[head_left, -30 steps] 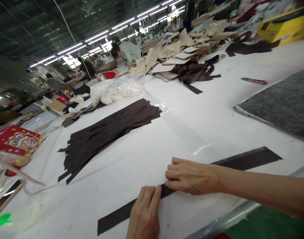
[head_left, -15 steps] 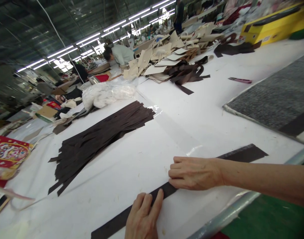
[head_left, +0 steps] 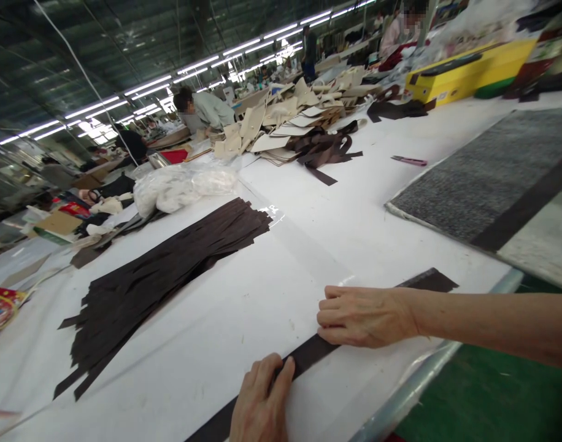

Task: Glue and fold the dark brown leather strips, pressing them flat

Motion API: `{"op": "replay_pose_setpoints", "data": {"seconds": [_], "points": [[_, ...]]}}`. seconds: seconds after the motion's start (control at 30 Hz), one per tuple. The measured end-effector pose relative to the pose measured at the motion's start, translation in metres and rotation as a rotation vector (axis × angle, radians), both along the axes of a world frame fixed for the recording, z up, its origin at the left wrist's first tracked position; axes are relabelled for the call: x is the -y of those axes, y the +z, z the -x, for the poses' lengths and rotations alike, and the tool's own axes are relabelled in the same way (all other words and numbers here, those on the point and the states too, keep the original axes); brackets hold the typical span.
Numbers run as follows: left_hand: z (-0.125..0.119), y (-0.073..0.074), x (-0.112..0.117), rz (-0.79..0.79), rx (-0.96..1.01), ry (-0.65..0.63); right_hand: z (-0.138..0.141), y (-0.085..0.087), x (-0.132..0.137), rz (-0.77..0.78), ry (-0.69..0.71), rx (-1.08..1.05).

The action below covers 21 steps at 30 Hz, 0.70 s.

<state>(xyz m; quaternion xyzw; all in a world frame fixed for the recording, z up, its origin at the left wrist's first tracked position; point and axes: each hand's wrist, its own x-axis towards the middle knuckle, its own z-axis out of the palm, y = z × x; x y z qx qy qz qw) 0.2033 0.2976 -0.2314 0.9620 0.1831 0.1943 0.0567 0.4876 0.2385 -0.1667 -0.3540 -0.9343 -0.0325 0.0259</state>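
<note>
A long dark brown strip (head_left: 314, 355) lies aslant along the near side of the white table. My left hand (head_left: 262, 399) is at its lower left stretch, thumb and fingers closed over the strip's edges. Farther up the same strip, my right hand (head_left: 361, 316) has its fingers curled down onto it, and their tips are hidden. Beyond the right wrist, the strip's far end (head_left: 432, 279) shows flat on the table. A thick pile of similar dark strips (head_left: 170, 282) is spread left of my hands, touched by neither.
Pink-handled snips (head_left: 408, 161) lie near a grey textured board (head_left: 465, 178) at right. Behind are beige cut pieces (head_left: 262, 126), tangled brown strips (head_left: 324, 150), a yellow box (head_left: 469, 73) and a clear plastic bag (head_left: 184, 184). Several people work farther back. The table's edge (head_left: 410, 393) runs close by.
The view has swung right, so the table's things appear farther left. My left fingers have drawn closer together on the strip, and the gap between my hands is slightly wider.
</note>
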Motion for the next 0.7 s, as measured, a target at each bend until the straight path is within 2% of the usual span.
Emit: {"op": "replay_pose_setpoints", "data": {"seconds": [0.1, 0.23, 0.43, 0.7], "points": [[-0.008, -0.004, -0.001, 0.055, -0.011, -0.026, -0.002, 0.001, 0.001, -0.004, -0.006, -0.003], [-0.015, -0.006, -0.001, 0.048, -0.104, -0.033, -0.005, 0.003, 0.004, 0.001, -0.014, -0.012], [-0.024, 0.0, 0.001, -0.036, -0.222, 0.003, -0.011, 0.004, 0.009, 0.013, -0.04, -0.03], [-0.029, 0.007, 0.001, -0.102, -0.188, -0.004, -0.017, 0.005, 0.015, 0.003, -0.054, -0.015]]}}
